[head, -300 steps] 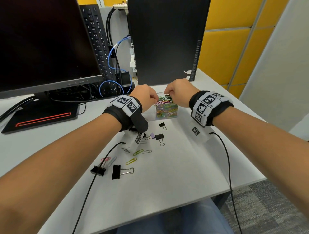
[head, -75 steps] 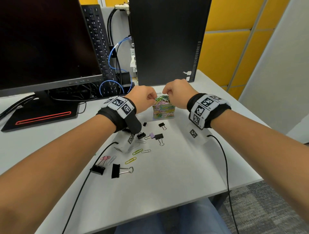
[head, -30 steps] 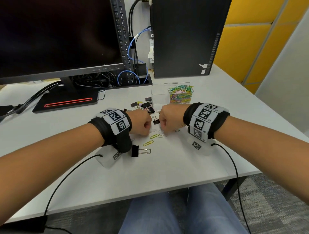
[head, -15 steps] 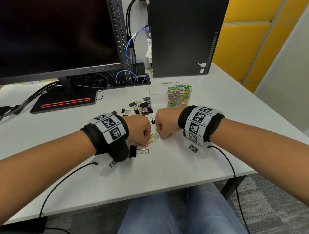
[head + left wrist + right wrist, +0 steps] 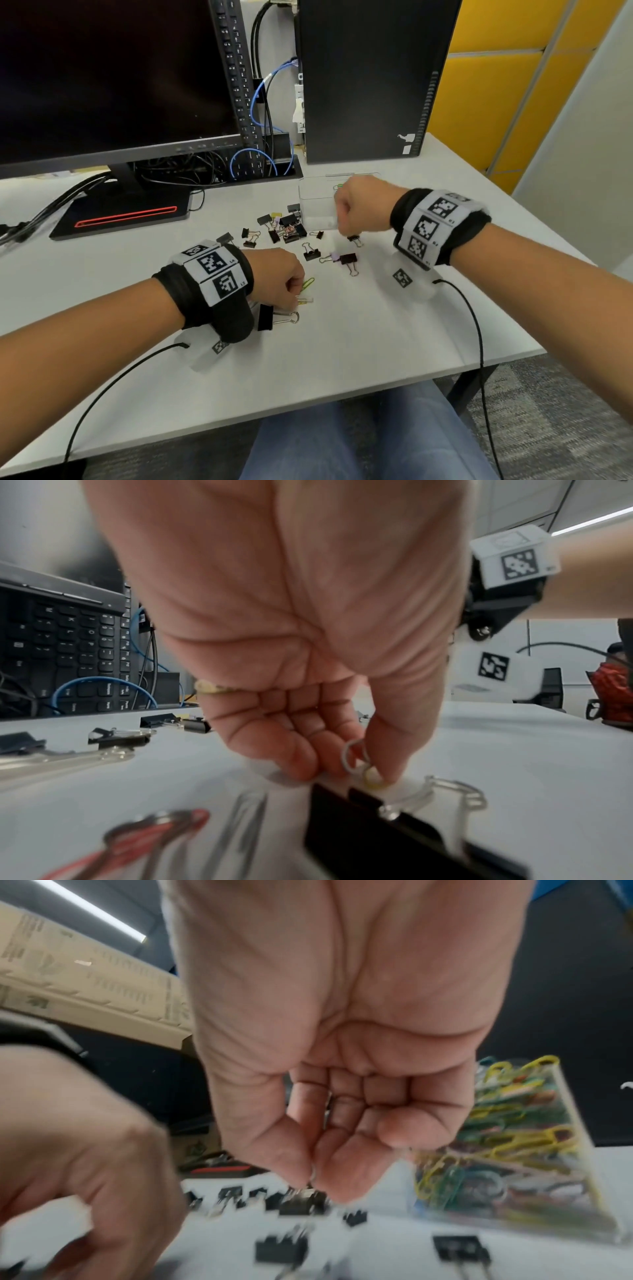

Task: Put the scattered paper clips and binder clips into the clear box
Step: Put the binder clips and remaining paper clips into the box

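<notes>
The clear box (image 5: 313, 205) stands at the back of the white desk; coloured paper clips fill it in the right wrist view (image 5: 514, 1150). My right hand (image 5: 342, 219) hovers just in front of it, thumb and forefinger pinching a thin paper clip (image 5: 313, 1173). My left hand (image 5: 296, 298) is down on the desk, pinching a pale paper clip (image 5: 354, 758) beside a green paper clip (image 5: 308, 282). A large black binder clip (image 5: 265, 317) lies just below that hand. Several small binder clips (image 5: 284, 229) are scattered left of the box, and another binder clip (image 5: 347, 258) lies between my hands.
A monitor (image 5: 113, 75) with its stand (image 5: 123, 212) fills the back left, an upright keyboard (image 5: 236, 75) and cables beside it. A black PC tower (image 5: 370, 78) stands behind the box. Wrist cables trail over the desk's front edge (image 5: 308, 407).
My right hand has lifted off the desk and moved back to the clear box. My left hand stays low over the paper clips, shifted slightly left.
</notes>
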Available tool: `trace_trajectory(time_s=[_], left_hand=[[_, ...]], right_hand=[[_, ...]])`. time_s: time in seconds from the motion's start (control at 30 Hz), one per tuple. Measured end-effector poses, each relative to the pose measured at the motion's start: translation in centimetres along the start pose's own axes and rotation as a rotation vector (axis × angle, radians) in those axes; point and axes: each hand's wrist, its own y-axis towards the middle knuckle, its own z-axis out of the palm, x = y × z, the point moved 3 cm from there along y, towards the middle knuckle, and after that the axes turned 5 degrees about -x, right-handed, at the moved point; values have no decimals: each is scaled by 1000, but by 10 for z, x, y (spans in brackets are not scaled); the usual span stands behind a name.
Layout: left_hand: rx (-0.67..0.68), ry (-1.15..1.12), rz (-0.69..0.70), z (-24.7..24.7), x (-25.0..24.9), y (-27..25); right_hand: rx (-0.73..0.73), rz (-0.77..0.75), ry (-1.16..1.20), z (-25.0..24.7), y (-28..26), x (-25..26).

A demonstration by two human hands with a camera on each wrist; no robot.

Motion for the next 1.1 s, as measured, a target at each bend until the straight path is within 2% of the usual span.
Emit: trace_trajectory(time_s=[0.13, 0.23, 0.33, 0.53, 0.63, 0.83, 1.1], left_hand=[[-18, -31, 13, -2, -1, 2], [-58, -66, 21, -11, 0, 7], [-214, -98, 36, -34, 1, 18], [-622, -201, 19, -82, 1, 50], [-750, -208, -4, -94, 0, 66], [-735, -31, -45, -97, -6, 97], [-660, -27, -27, -101, -7, 110]], right_hand=[[-232, 41, -12, -35, 9, -22], [-303, 86, -3, -46, 20, -39], [-303, 106, -31, -46, 30, -49], [-318, 107, -68, -34, 43, -57], [-333, 109, -83, -31, 47, -60], [-366, 111, -69, -26, 52, -65], [-346, 107, -51, -25, 53, -66]])
